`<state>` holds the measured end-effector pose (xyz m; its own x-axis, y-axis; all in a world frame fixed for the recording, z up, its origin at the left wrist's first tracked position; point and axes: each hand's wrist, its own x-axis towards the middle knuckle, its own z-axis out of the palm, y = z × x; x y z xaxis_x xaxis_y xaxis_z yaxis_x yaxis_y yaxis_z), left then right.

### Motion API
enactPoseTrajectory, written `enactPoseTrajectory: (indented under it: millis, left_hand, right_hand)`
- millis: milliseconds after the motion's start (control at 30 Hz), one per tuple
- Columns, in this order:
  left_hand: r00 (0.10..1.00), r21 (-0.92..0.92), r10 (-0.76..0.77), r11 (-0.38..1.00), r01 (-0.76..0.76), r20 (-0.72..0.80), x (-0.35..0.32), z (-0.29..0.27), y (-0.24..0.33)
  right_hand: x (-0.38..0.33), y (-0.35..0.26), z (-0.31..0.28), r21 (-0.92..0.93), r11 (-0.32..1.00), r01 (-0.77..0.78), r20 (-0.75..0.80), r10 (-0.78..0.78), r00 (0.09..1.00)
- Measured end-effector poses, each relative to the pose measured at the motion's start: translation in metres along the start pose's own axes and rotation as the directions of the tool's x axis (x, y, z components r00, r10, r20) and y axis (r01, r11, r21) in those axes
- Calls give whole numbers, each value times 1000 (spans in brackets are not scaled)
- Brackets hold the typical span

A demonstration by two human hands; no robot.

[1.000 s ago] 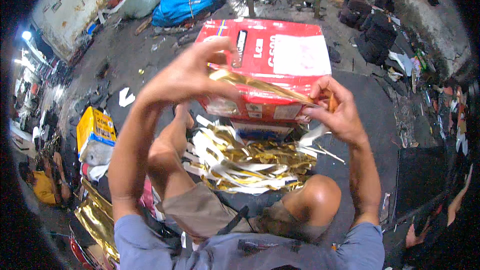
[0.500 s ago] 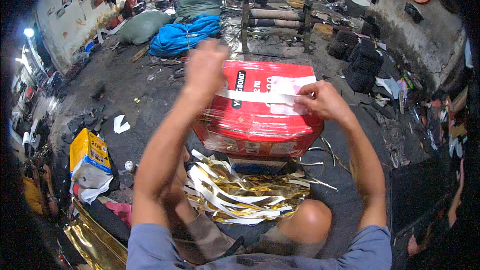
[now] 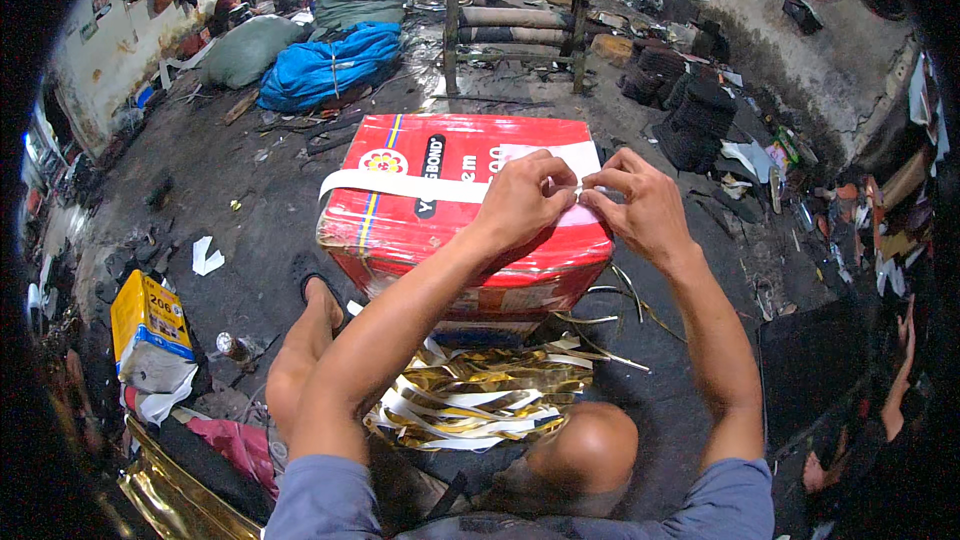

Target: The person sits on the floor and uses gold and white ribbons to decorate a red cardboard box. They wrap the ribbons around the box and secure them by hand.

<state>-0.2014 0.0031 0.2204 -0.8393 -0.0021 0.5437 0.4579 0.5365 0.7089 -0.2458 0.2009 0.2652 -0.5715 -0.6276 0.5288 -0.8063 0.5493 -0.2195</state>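
A white strip (image 3: 400,183) lies across the top of a red carton (image 3: 450,250), its left end curling over the carton's left edge. Over the right part of the carton, my left hand (image 3: 528,202) is closed in a pinch at the strip's right end. Right beside it, my right hand (image 3: 638,205) pinches the same end, fingertips almost touching those of the left. The fingers hide the very tip of the strip. Between the carton and my legs is a heap of gold and white strips (image 3: 490,390).
A yellow, blue and white package (image 3: 155,320) stands on the floor at left, near a clear bottle (image 3: 232,345). Gold sheeting (image 3: 180,495) lies at lower left. Farther off are a blue bundle (image 3: 330,65), green sacks (image 3: 250,50), a rack with rolls (image 3: 515,28) and dark stacks (image 3: 690,125).
My left hand has come from the carton's left side across to its right, beside my right hand. The strip's left part now rests on the carton. The whole view has shifted somewhat.
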Motion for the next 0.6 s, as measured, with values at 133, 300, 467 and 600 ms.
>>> enactPoseTrajectory:
  millis: [133,300,467,600]
  left_hand:
    - [997,79,70,995,-68,-31,-4,2,-7]
    - [999,12,43,999,-43,0,-2,-2,-13]
    - [996,-107,-78,991,81,30,2,3,-15]
    - [994,-107,-112,988,113,10,-1,0,-15]
  right_hand:
    - [2,0,1,-133,979,155,54,-149,987]
    - [9,2,-5,-50,989,142,154,-133,979]
    - [10,15,-5,154,988,-10,108,-6,994]
    - [1,7,10,202,975,-88,12,87,996]
